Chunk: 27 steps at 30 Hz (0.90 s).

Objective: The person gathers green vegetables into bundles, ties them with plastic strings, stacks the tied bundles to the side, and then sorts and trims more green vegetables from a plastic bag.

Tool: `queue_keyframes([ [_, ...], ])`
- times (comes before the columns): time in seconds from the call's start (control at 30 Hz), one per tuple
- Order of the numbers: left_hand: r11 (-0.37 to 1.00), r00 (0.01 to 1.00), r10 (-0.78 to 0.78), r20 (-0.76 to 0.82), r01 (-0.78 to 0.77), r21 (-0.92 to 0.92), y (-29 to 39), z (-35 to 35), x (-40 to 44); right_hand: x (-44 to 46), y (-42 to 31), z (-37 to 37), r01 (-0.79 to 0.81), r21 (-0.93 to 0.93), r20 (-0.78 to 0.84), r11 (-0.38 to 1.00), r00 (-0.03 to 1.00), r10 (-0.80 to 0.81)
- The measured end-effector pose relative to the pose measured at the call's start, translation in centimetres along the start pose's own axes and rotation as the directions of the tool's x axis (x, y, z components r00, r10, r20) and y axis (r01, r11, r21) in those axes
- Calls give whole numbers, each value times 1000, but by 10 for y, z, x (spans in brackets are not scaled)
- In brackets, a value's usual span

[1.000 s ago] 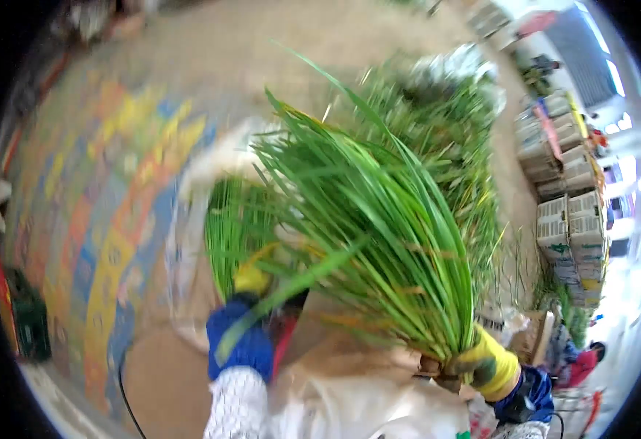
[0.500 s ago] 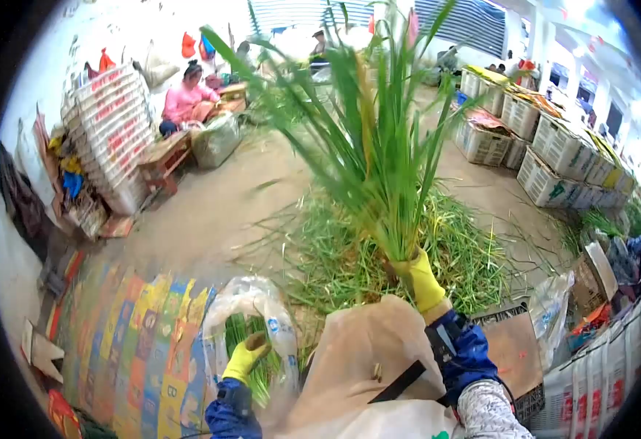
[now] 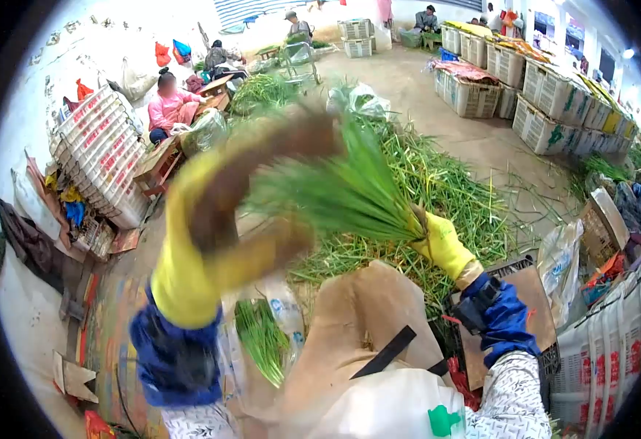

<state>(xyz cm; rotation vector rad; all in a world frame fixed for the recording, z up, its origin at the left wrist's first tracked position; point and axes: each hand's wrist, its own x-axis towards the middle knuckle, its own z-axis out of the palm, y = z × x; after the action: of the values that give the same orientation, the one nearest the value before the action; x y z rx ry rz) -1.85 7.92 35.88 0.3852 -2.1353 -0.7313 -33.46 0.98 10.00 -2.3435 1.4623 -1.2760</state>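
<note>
While a heap of cut leaves (image 3: 448, 190) lay beyond the grip, a long-leaved bunch (image 3: 368, 196) leaned leftward from the gloved right hand (image 3: 441, 243), which clenched its base; the blurred left hand (image 3: 213, 214) was spread wide near its tips.

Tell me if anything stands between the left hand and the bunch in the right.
Nothing visible does. The leafy end of the bunch faces the open left hand, its tips seen between thumb and fingers; blur hides whether they touch. The right hand grips its other end.
</note>
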Motion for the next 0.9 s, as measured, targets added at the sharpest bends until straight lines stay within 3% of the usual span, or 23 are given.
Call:
queue_keyframes([
  [0.07,999,993,-8,-120,13,41,-11,-6,42,-5,-22,-20,-31,70,128,997,992,21],
  [0.1,992,989,-35,-142,51,112,-29,-14,55,-2,-32,-31,186,-74,123,980,977,-176],
  [0.17,961,989,-40,-139,76,265,-92,-38,60,-2,-63,-54,303,-240,236,922,940,-247],
  [0.27,895,898,-435,64,439,-78,-223,-70,-13,-9,-77,-68,475,-351,249,807,878,-409],
  [0.33,746,739,-654,163,666,-23,-224,-34,-69,-10,-73,-68,505,-323,202,801,863,-463],
  [0.4,366,543,-744,389,819,-442,-223,12,-145,-10,-50,-69,533,-277,232,800,845,-482],
  [0.43,217,456,-760,463,850,-481,-195,41,-164,-11,-42,-65,503,-262,223,824,862,-455],
  [0.53,54,298,-868,397,852,-521,-148,72,-211,-13,-7,-41,450,-308,244,838,889,-387],
  [0.63,-69,130,-945,301,819,-570,-101,74,-227,-16,26,-13,422,-227,304,878,887,-347],
  [0.73,-142,118,-901,418,829,-541,-87,66,-229,-11,36,13,372,-228,309,900,904,-296],
  [0.8,18,232,-808,542,929,-370,-83,60,-182,-2,44,33,364,-272,267,891,918,-294],
  [0.83,306,412,-691,594,911,-277,-89,63,-174,-1,52,48,316,-289,237,904,938,-252],
  [0.87,619,570,-529,628,766,-173,-95,68,-171,-8,82,77,280,-376,247,883,949,-196],
  [0.9,798,655,-404,639,594,-105,-106,72,-169,-5,64,78,87,-465,306,881,950,68],
])
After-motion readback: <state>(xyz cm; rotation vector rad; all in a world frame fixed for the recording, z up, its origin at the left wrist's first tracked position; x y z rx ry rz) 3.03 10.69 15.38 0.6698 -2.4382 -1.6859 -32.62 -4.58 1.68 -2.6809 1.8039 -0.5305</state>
